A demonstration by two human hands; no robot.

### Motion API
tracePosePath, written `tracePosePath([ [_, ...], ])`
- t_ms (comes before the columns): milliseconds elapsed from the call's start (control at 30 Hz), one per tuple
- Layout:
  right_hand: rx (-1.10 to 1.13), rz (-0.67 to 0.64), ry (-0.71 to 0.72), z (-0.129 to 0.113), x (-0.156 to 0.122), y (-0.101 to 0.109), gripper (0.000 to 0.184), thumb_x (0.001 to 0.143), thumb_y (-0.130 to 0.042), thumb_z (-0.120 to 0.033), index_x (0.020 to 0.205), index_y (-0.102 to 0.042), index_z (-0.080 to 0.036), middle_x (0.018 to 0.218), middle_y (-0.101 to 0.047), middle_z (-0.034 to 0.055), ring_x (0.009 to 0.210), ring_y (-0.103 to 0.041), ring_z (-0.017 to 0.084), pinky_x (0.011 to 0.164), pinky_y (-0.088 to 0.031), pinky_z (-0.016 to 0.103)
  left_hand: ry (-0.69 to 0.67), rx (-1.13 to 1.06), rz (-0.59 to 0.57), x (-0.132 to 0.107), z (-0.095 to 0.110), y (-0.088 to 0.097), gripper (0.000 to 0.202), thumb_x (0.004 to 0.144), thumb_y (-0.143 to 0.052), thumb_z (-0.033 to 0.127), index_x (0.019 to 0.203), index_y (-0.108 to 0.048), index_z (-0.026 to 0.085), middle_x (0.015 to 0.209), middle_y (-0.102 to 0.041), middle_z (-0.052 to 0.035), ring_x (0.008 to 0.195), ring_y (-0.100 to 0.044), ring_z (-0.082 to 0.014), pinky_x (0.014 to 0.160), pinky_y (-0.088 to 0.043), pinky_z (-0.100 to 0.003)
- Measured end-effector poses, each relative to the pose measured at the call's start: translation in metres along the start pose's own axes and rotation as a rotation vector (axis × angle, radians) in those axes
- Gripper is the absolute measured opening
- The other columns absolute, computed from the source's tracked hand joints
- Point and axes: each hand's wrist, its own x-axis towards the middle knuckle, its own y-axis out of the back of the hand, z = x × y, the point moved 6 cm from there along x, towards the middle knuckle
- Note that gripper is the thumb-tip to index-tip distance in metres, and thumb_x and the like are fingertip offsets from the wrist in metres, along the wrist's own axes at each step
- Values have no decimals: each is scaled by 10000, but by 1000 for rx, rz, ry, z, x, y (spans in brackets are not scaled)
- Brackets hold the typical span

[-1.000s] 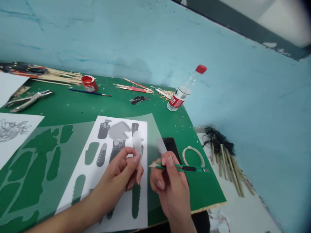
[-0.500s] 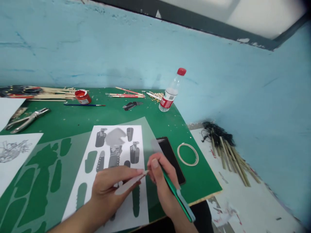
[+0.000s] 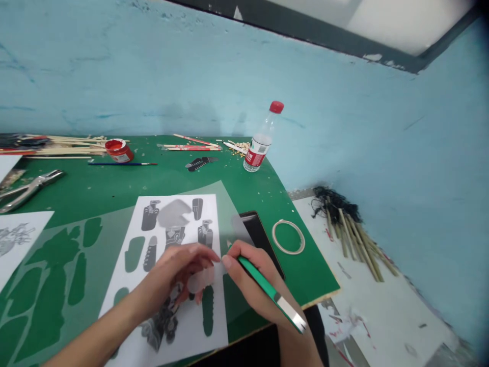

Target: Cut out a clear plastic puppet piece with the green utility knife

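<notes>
A small translucent cut-out piece (image 3: 201, 279), rounded at one end, is between my hands above a printed white sheet (image 3: 132, 285). My left hand (image 3: 179, 270) curls its fingers around the piece, with the index fingertip near its right end. In my right hand (image 3: 250, 272) lies a slim green craft knife (image 3: 262, 279), its pointed tip facing up and left and its metallic end toward me. The right thumb and fingertips also meet the piece's right end. Grey and black puppet-like shapes are printed on the sheet, partly hidden by my left hand.
A translucent sheet with cut-out holes (image 3: 110, 216) covers the left of the green table (image 3: 153, 178). Beyond are pliers (image 3: 32, 189), a red paint jar (image 3: 119, 151), a brush (image 3: 122, 164) and a bottle (image 3: 260, 145). A black tray (image 3: 254, 224) and tape ring (image 3: 273, 237) lie right.
My left hand has turned over, its fingers now curling down around the piece instead of pinching it from the side. The knife's tip now points up past the piece.
</notes>
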Motion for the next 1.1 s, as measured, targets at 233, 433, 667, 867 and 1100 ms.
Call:
tracePosePath([
  [233, 177, 159, -30, 8, 1, 3, 529, 1092, -618, -772, 1043, -671, -248, 696, -501, -68, 600, -378, 125, 551, -300, 252, -21, 57, -128, -9, 3, -20, 587, 1066, -728, 746, 900, -777, 185, 625, -639, 16, 505, -449, -85, 491, -309, -183],
  [433, 666, 318, -77, 28, 10, -9, 723, 1003, -583, -906, 691, -506, -258, 544, -258, -118, 478, -168, 95, 443, -148, 242, -103, 13, -31, -13, 18, -26, 586, 1105, -643, 770, 968, -719, 205, 575, -528, 74, 543, -338, -110, 545, -284, -221],
  [667, 854, 217, -163, 31, 16, -37, 834, 920, -814, -804, 492, -359, -252, 434, -252, -107, 416, -186, 65, 432, -171, 253, -82, -181, -35, -10, 11, -28, 541, 1053, -753, 750, 961, -611, 236, 560, -607, 83, 506, -348, -95, 559, -312, -224],
  [867, 870, 187, -167, 28, 12, -46, 743, 913, -769, -824, 522, -552, -230, 483, -339, -75, 450, -380, 99, 454, -319, 220, -9, -300, -87, -10, 4, -31, 539, 1014, -821, 717, 918, -660, 212, 613, -617, 54, 530, -384, -87, 548, -259, -227],
  [1100, 822, 245, -182, 35, 11, -49, 802, 890, -741, -863, 478, -442, -243, 478, -329, -74, 422, -406, 108, 437, -413, 226, -38, -369, -203, -11, 9, -35, 465, 1064, -798, 652, 955, -718, 207, 642, -615, 52, 530, -354, -82, 516, -218, -229],
])
